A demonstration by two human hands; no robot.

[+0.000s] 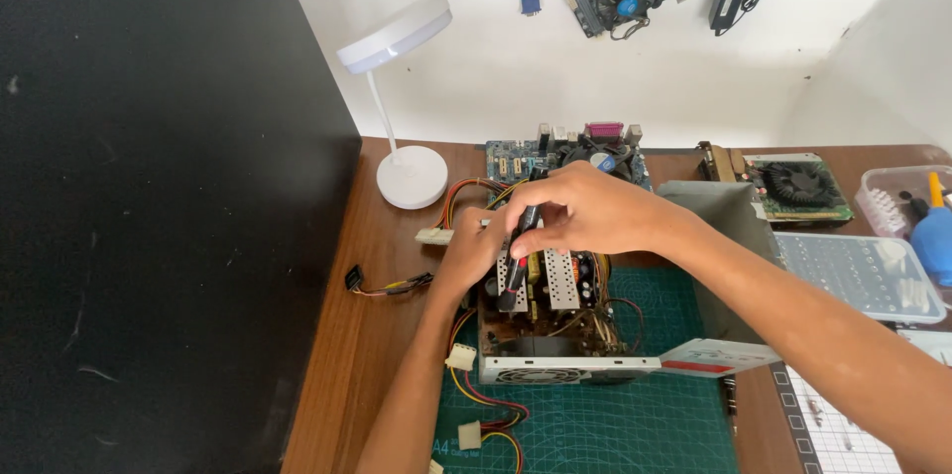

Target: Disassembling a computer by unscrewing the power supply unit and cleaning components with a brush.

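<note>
Item: screwdriver (516, 271), black and red. Held in the right hand (585, 211), fingers closed round its upper handle; long axis runs roughly 12 to 6 o'clock, tip apparently down inside the opened power supply (555, 335) on the green mat (615, 424). Left hand (471, 256): at the unit's 9 o'clock edge, fingers curled; what they grip cannot be told. White lamp (407, 107) at 11 o'clock on the counter (337, 355).

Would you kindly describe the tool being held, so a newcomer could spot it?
Find the opened power supply on the green cutting mat. Above it, the right hand grips a slim black-and-red screwdriver, pointing down among the silver heatsinks.
</note>
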